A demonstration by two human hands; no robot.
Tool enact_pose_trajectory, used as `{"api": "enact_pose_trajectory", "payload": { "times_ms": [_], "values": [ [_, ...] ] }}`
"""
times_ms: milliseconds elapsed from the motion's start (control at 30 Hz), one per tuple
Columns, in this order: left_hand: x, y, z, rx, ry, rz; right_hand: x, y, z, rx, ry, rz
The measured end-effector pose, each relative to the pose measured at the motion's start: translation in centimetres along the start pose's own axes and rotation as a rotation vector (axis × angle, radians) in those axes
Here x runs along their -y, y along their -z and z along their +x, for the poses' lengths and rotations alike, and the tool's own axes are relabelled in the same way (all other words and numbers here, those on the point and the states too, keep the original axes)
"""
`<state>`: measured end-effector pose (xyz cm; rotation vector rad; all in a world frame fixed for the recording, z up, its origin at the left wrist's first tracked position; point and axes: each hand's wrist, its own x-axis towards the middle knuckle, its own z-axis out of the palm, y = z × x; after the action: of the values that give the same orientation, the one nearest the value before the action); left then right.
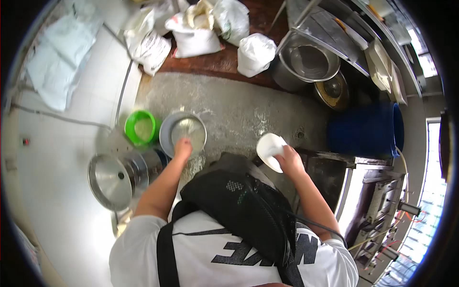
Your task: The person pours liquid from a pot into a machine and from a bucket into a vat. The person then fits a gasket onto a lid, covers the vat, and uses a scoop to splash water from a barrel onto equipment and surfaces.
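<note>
My left hand [183, 147] reaches over the near rim of a grey bucket [166, 135] with pale contents; its fingers are closed, and what they hold, if anything, is too small to tell. To the right, my right hand [289, 160] grips a white scoop-like container [270, 150] by its side, held above the wet floor. A green bucket [154, 125] with pale material inside stands just left of the grey one. Near it is a round metal machine with a wide steel hopper [111, 181].
White sacks [196, 40] and a white plastic bag [256, 53] lie on a brown platform at the back. A large steel pot [296, 71], a lidded pan [333, 91] and a blue barrel [361, 130] stand right. Metal equipment [382, 205] is at the far right.
</note>
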<state>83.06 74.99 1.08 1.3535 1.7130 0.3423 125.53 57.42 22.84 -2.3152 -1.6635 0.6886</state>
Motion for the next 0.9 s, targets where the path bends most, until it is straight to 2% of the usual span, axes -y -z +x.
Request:
{"api": "enact_pose_trajectory", "payload": {
  "times_ms": [33, 100, 133, 167, 200, 233, 300, 333, 367, 433, 467, 500, 567, 600, 667, 700, 767, 833, 900],
  "values": [
    [-2.2, 0.4, -1.0, -0.010, 0.036, -0.008, -3.7, -0.1, -0.7, -0.093, -0.010, 0.044],
    [-2.2, -1.2, 1.0, 0.074, 0.196, -0.365, -10.5, -0.2, -1.9, -0.266, -0.110, 0.105],
    [-3.4, -1.7, 1.5, 0.074, 0.167, -0.342, -11.5, 1.1, -2.2, -0.276, -0.279, 0.296],
    [-4.9, -2.6, 1.8, 0.053, 0.099, -0.146, -12.6, 2.8, -2.8, -0.279, -0.446, 0.487],
    [-7.6, -3.8, 2.1, 0.032, 0.030, 0.048, -16.6, 1.7, -3.0, -0.382, -0.380, 0.545],
    [-10.3, -4.8, 2.4, 0.042, 0.004, 0.070, -20.4, 0.5, -3.2, -0.407, -0.398, 0.564],
    [-17.3, -7.2, 1.0, 0.139, -0.236, 0.620, -24.4, 1.5, -3.8, -0.412, -0.671, 1.037],
    [-19.9, -9.0, 1.4, 0.225, -0.207, 0.651, -26.4, 2.0, -4.0, -0.403, -0.703, 1.062],
    [-22.6, -10.9, 1.5, 0.232, -0.223, 0.664, -29.2, 1.2, -4.0, -0.452, -0.660, 0.996],
    [-27.9, -14.9, 1.0, 0.260, -0.272, 0.489, -32.7, 1.4, -3.9, -0.541, -0.664, 1.000],
    [-30.9, -17.0, 1.0, 0.280, -0.288, 0.517, -35.5, 1.2, -3.6, -0.507, -0.643, 0.851],
    [-32.6, -19.2, 1.6, 0.275, -0.291, 0.518, -36.9, 1.9, -3.0, -0.509, -0.639, 0.854],
    [-35.4, -23.8, 2.9, 0.309, -0.489, 0.429, -39.3, 3.4, -2.0, -0.539, -0.695, 0.819],
    [-37.8, -25.5, 2.5, 0.317, -0.490, 0.429, -40.3, 4.4, -1.4, -0.541, -0.702, 0.816],
    [-42.3, -28.6, 2.0, 0.429, -0.371, 0.126, -42.4, 6.4, 0.5, -0.624, -0.684, 0.937],
    [-43.5, -30.0, 2.6, 0.452, -0.381, 0.133, -42.9, 8.0, 1.4, -0.686, -0.624, 0.987],
    [-46.2, -32.8, 4.4, 0.487, -0.501, 0.276, -43.2, 12.0, 2.7, -0.716, -0.684, 1.044],
    [-51.4, -34.4, 2.7, 0.457, -0.692, 0.599, -45.3, 13.6, 4.4, -0.851, -0.626, 1.136],
    [-51.2, -38.4, 7.8, 0.528, -1.045, 0.520, -45.9, 18.2, 6.2, -0.917, -0.671, 1.172]
  ]
}}
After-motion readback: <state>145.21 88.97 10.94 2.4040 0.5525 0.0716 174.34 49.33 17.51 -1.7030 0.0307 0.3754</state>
